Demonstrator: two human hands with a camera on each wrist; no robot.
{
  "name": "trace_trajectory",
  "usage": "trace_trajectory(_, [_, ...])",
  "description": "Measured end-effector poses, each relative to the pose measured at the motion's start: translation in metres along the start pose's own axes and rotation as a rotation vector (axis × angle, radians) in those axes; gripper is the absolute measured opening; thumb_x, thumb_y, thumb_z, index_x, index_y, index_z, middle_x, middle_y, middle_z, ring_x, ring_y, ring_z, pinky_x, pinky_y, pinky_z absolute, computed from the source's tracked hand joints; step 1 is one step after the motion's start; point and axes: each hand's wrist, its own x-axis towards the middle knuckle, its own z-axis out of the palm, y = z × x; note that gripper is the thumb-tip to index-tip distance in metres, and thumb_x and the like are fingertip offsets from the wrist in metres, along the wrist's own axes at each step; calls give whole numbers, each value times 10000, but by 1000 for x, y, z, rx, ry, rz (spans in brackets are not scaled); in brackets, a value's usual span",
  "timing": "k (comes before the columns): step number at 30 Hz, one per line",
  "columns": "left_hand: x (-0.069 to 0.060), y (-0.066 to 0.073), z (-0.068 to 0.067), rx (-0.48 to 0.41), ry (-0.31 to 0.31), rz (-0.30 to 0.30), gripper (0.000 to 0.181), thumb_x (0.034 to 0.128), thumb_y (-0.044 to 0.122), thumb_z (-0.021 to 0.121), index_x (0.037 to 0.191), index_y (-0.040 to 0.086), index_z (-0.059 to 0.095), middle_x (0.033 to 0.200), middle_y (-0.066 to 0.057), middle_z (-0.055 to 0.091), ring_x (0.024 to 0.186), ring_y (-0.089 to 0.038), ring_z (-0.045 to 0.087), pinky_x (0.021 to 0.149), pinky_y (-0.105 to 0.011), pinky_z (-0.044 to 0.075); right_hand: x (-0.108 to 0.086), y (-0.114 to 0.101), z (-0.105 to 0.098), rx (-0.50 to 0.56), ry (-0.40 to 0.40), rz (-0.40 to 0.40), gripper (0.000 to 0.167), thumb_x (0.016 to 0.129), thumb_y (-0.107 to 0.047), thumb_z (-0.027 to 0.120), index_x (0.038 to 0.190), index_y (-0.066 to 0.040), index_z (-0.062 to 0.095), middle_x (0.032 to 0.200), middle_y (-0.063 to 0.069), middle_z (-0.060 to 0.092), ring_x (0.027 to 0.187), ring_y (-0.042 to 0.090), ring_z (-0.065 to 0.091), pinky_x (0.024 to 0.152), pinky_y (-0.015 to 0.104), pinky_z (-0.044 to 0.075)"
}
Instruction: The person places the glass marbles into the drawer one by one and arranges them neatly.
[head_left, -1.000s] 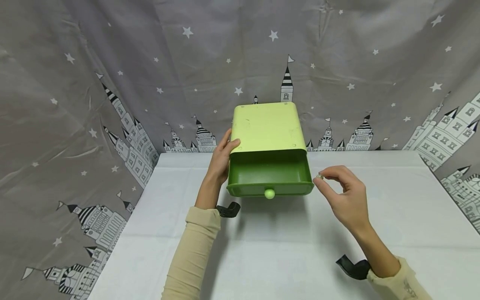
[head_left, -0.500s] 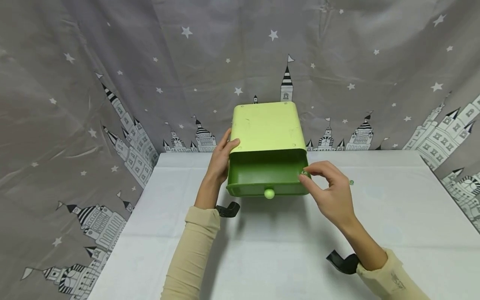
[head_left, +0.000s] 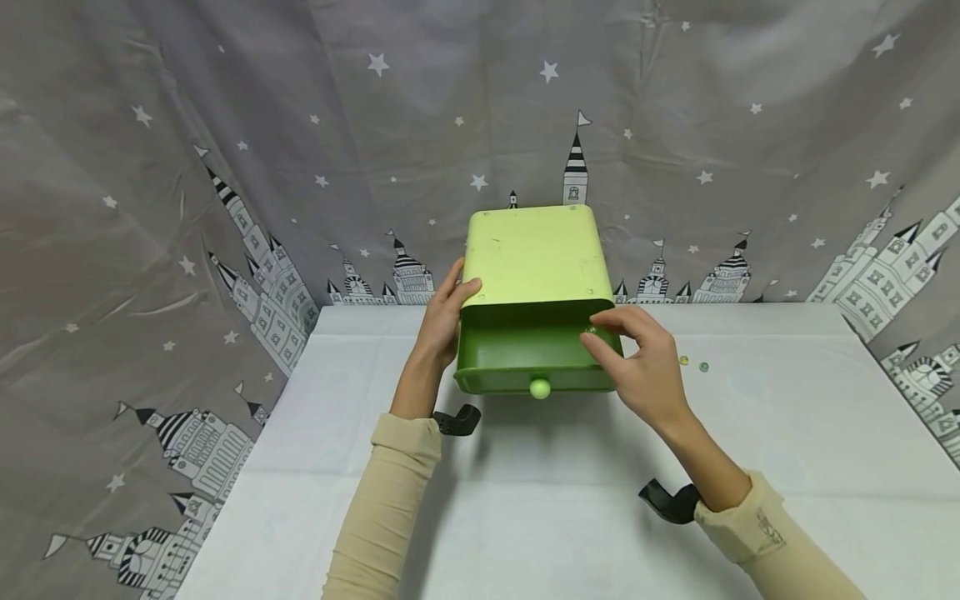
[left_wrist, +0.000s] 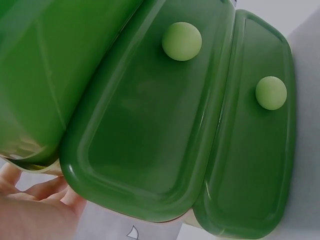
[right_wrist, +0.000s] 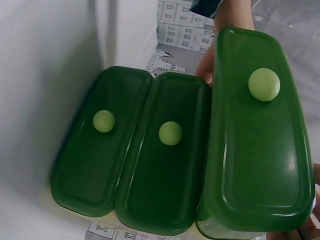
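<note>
A light green cabinet with dark green drawers stands on the white table. Its top drawer is pulled out, with a round light green knob. My left hand rests against the cabinet's left side, thumb at the top edge; its fingers show partly in the left wrist view. Over the right part of the open drawer, my right hand pinches a small glass marble between thumb and forefinger. That hand's fingers appear only at the right edge of the right wrist view.
Two more marbles, a yellowish one and a greenish one, lie on the table right of the cabinet. Below the open drawer, a middle drawer and a bottom drawer are closed. A grey castle-print cloth hangs behind.
My right hand has moved left with the marble, from beside the cabinet to over the open drawer, uncovering two marbles on the table. My left hand stays at the cabinet's side.
</note>
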Motion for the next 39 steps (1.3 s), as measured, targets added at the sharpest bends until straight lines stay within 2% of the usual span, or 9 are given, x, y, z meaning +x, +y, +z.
trace_trajectory(4, [-1,1,2,-9,16,-2,699,979,284,628,1580,271,270,1536,-30,364,1267,-239,494,957,-396,479,-3,3,-2,0,0,21,243,798,63,776,1029,83,703,989,144,667,964,193,602,893,217,460])
trace_trajectory(8, [-1,1,2,1,13,-5,692,984,283,621,1579,283,268,1489,-75,411,1248,-266,508,957,-411,483,-4,3,-4,-4,7,39,233,813,34,778,1035,55,712,1021,129,671,973,186,603,893,213,455])
trace_trajectory(11, [0,1,0,5,5,-5,693,989,284,615,1583,280,259,1517,-79,377,1262,-273,500,960,-411,485,-5,2,-6,-4,16,40,214,826,19,773,1032,36,719,1021,111,674,966,189,604,883,214,454])
trace_trajectory(19, [1,1,-1,2,-1,-6,692,991,297,612,1584,284,254,1529,-76,365,1264,-293,500,967,-416,481,-4,2,-9,9,28,38,193,822,46,764,1009,53,716,1013,119,673,969,100,581,883,209,460])
trace_trajectory(39, [3,-1,-1,-22,-6,-9,690,987,282,615,1581,284,264,1540,-66,353,1259,-279,503,953,-384,484,-8,0,-12,30,16,68,182,848,37,746,1024,67,715,1011,133,671,971,98,569,887,196,451])
